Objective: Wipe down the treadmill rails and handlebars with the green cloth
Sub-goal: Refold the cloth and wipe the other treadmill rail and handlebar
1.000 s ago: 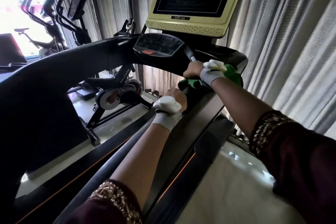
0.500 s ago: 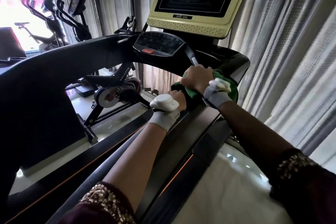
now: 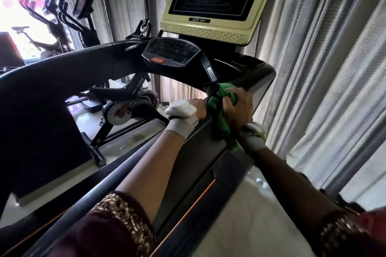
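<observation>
Grey curtains (image 3: 325, 64) hang down the whole right side of the room, and a bright window (image 3: 18, 12) glows far left behind an elliptical trainer (image 3: 79, 16) and a spin bike (image 3: 127, 100). Straight ahead stands the treadmill, its cream-framed screen (image 3: 215, 0) above the dark oval control panel (image 3: 171, 52) with a red button. From this single head view, my right hand (image 3: 238, 106) is curled over the green cloth (image 3: 223, 119), pressing it onto the right handlebar (image 3: 211, 137) just below where it meets the console. The cloth bunches under my fingers and trails down toward my wrist, beside the white band there. My left hand (image 3: 197, 108) grips the same handlebar just beside the cloth, on its left; its fingers wrap the far edge, mostly hidden behind a white wrist device (image 3: 180, 108). Both forearms reach forward from dark maroon sleeves (image 3: 117, 225) with gold-embroidered cuffs. Below, the side rail (image 3: 188, 215) with its orange stripe runs back toward me over pale floor.
</observation>
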